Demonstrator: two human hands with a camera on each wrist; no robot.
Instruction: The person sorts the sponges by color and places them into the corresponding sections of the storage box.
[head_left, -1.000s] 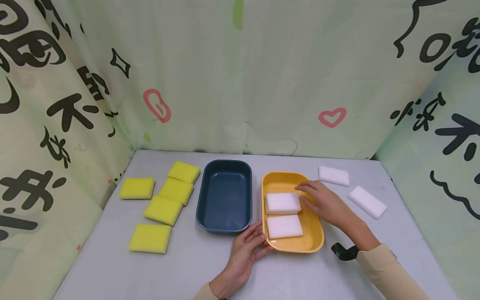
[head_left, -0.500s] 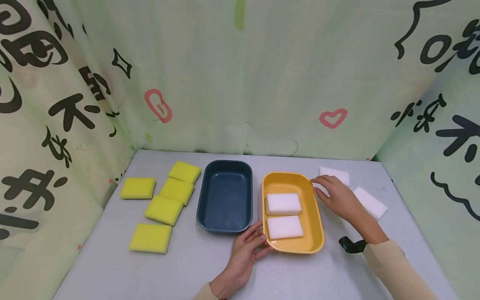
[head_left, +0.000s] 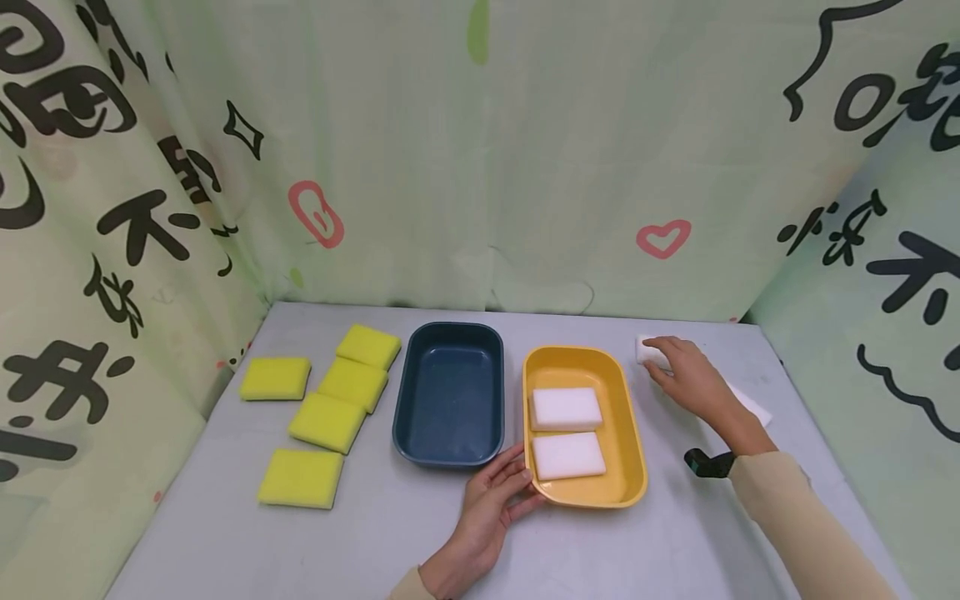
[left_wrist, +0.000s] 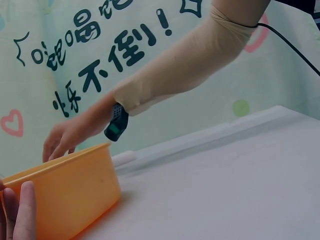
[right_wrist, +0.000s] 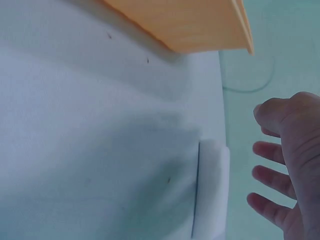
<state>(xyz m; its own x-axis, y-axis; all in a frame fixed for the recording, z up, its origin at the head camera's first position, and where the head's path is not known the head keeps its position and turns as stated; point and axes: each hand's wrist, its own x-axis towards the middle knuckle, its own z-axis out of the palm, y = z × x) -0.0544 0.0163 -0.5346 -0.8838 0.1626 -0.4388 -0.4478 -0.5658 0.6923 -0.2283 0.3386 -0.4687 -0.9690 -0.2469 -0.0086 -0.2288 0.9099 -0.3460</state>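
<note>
My left hand (head_left: 480, 521) holds the near left corner of the yellow tray (head_left: 626, 475). In the left wrist view its fingertips (left_wrist: 26, 212) lie against the tray's outer wall. Two white sponges (head_left: 567, 409) lie in the left part of the tray, one in front of the other. My right hand (head_left: 693, 383) is over the far right white sponge (head_left: 651, 353), partly hiding it. The right wrist view shows that hand's fingers (right_wrist: 275, 180) spread with nothing between them, apart from the sponge (right_wrist: 212, 190). Another white sponge (head_left: 752, 406) is mostly hidden under the right wrist.
A dark blue tray (head_left: 450, 400) stands left of the yellow one with nothing in it. Several yellow sponges (head_left: 300, 477) lie on the table's left side. Printed curtains (head_left: 480, 167) enclose the table (head_left: 390, 542) at the back and sides.
My right hand has left the yellow tray's inside, crossed its right rim and moved right to the far white sponge. The left hand has stayed at the tray's corner.
</note>
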